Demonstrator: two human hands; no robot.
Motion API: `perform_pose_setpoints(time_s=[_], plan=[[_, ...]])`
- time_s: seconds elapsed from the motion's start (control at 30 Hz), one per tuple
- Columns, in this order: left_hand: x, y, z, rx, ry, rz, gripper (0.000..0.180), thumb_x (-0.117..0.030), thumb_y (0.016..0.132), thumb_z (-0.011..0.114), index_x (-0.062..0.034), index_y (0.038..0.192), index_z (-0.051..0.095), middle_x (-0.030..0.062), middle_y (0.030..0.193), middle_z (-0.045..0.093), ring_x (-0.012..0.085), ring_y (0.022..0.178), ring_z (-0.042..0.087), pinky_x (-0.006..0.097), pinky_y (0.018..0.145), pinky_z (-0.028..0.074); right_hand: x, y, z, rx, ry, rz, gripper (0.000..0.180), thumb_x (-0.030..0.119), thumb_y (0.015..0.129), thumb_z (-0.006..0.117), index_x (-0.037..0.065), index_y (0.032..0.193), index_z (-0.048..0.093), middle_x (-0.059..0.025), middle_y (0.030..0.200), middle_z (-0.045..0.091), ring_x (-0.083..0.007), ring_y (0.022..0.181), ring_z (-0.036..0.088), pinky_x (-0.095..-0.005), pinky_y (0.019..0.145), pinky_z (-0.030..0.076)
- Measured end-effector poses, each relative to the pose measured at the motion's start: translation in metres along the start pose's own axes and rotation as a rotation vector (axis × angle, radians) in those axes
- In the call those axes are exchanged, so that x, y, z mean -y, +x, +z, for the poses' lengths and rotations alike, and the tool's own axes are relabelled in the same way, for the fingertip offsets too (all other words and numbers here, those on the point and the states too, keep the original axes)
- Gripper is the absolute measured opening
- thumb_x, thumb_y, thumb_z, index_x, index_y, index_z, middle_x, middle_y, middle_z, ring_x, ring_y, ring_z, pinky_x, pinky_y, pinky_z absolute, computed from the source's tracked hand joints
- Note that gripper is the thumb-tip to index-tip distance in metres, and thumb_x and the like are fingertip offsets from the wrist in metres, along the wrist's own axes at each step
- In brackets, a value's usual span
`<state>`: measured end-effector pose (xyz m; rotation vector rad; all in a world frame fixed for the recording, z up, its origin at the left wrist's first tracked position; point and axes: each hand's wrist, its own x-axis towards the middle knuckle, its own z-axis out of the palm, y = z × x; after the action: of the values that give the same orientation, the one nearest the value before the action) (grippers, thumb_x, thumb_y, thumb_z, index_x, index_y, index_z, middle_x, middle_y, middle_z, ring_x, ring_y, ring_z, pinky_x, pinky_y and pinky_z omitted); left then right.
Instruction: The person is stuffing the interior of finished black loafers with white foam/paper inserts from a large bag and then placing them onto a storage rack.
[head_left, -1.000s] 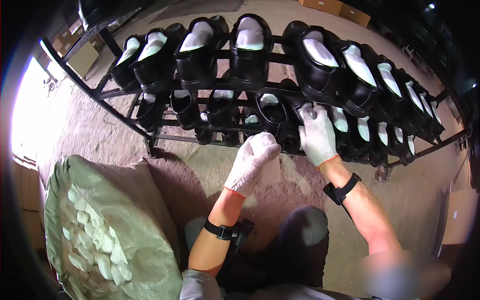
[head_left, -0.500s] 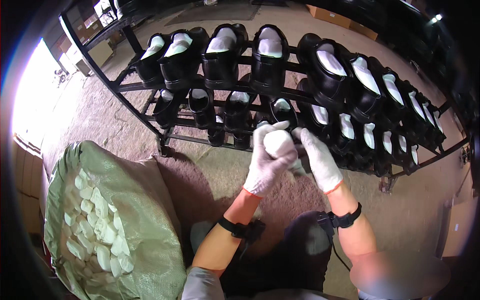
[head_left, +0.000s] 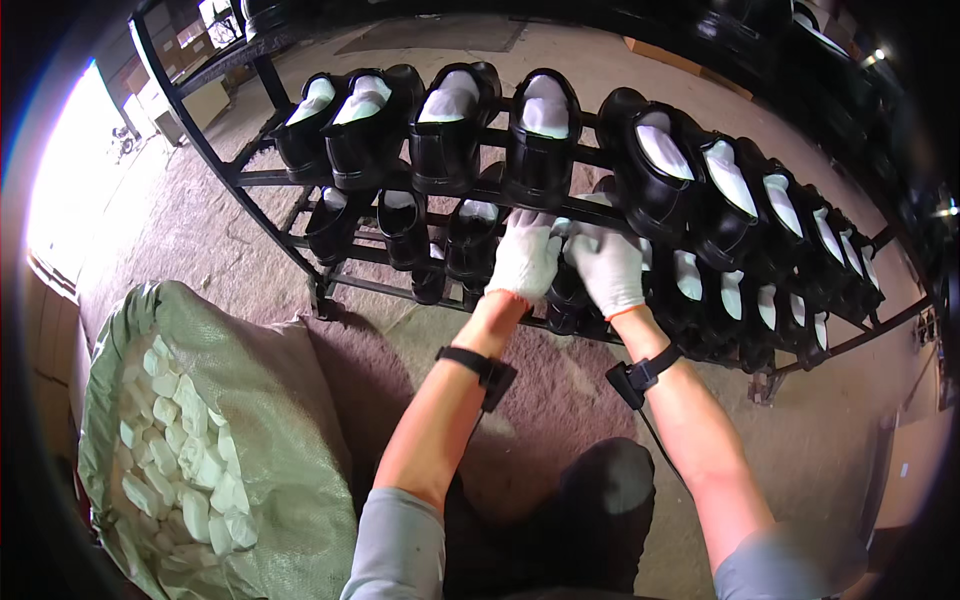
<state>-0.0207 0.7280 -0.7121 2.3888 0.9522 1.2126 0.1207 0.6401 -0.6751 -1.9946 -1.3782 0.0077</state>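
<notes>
Both my hands, in white knit gloves with orange cuffs, reach in at the middle shelf of a black metal rack point(head_left: 268, 178). My left hand point(head_left: 525, 258) is closed, its fingertips hidden up by the shelf's shoes. Beside it my right hand point(head_left: 608, 265) has bent fingers and a thumb turned toward the left hand. Between them a small patch of white shows; what they grip is mostly hidden. Directly above, a black shoe point(head_left: 541, 160) with white stuffing stands heel toward me. To the left of my hands is another black shoe point(head_left: 470, 245) on the middle shelf.
At the left stands a big green woven sack point(head_left: 290, 440), open, full of white stuffing wads point(head_left: 190, 440). Rows of stuffed black shoes fill the rack to the right. Cardboard boxes point(head_left: 915, 460) stand at the right edge.
My hands have moved forward and up to the middle shelf and closer together. The white wad that my left hand held is out of sight now.
</notes>
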Motion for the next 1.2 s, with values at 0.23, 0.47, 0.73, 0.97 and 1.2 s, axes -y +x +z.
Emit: perform_pose_setpoints(time_s=[0.23, 0.47, 0.73, 0.97, 1.2], plan=[[0.045, 0.031, 0.038, 0.192, 0.027, -0.004, 0.027, -0.01, 0.093, 0.065, -0.0045, 0.114, 0.079, 0.0257, 0.111, 0.077, 0.0489, 0.107, 0.071, 0.053, 0.098, 0.057, -0.005, -0.002, 0.014, 0.103, -0.059, -0.367, 0.027, 0.029, 0.098, 0.06, 0.007, 0.1, 0.075, -0.025, 0.093, 0.076, -0.0491, 0.09, 0.073, -0.0621, 0.081, 0.057], [-0.014, -0.018, -0.033, 0.166, -0.151, -0.245, 0.025, -0.022, 0.092, 0.074, -0.004, 0.108, 0.082, 0.0255, 0.105, 0.079, 0.0439, 0.096, 0.077, 0.051, 0.082, 0.062, 0.013, -0.024, 0.027, 0.14, -0.131, -0.285, 0.023, 0.024, 0.099, 0.067, 0.004, 0.095, 0.078, -0.0242, 0.088, 0.076, -0.047, 0.089, 0.074, -0.0564, 0.08, 0.057], [-0.166, -0.161, -0.288, 0.167, -0.124, -0.206, 0.037, -0.001, 0.08, 0.075, -0.0014, 0.116, 0.068, 0.0185, 0.115, 0.071, 0.0409, 0.109, 0.071, 0.046, 0.091, 0.061, 0.026, -0.055, 0.005, 0.145, -0.554, -0.422, 0.042, 0.041, 0.113, 0.055, 0.009, 0.132, 0.076, -0.0229, 0.121, 0.075, -0.0451, 0.115, 0.067, -0.0558, 0.101, 0.053], [-0.055, -0.345, -0.548, 0.106, 0.604, -0.948, 0.045, -0.015, 0.094, 0.072, -0.0011, 0.137, 0.069, 0.0241, 0.131, 0.073, 0.0371, 0.115, 0.074, 0.046, 0.1, 0.06, 0.287, -0.218, -0.027, 0.183, 0.689, -0.801, 0.03, -0.004, 0.096, 0.067, -0.002, 0.126, 0.074, -0.0195, 0.125, 0.071, -0.0396, 0.119, 0.068, -0.0477, 0.105, 0.056], [0.104, -0.468, -0.513, 0.107, 0.404, -1.041, 0.055, -0.031, 0.104, 0.063, -0.0002, 0.15, 0.063, 0.0318, 0.143, 0.068, 0.0478, 0.138, 0.063, 0.051, 0.117, 0.051, 0.552, -0.336, 0.134, 0.653, 0.154, -0.924, 0.05, 0.015, 0.103, 0.062, 0.004, 0.152, 0.059, -0.0322, 0.153, 0.051, -0.047, 0.122, 0.069, -0.0518, 0.1, 0.061]])
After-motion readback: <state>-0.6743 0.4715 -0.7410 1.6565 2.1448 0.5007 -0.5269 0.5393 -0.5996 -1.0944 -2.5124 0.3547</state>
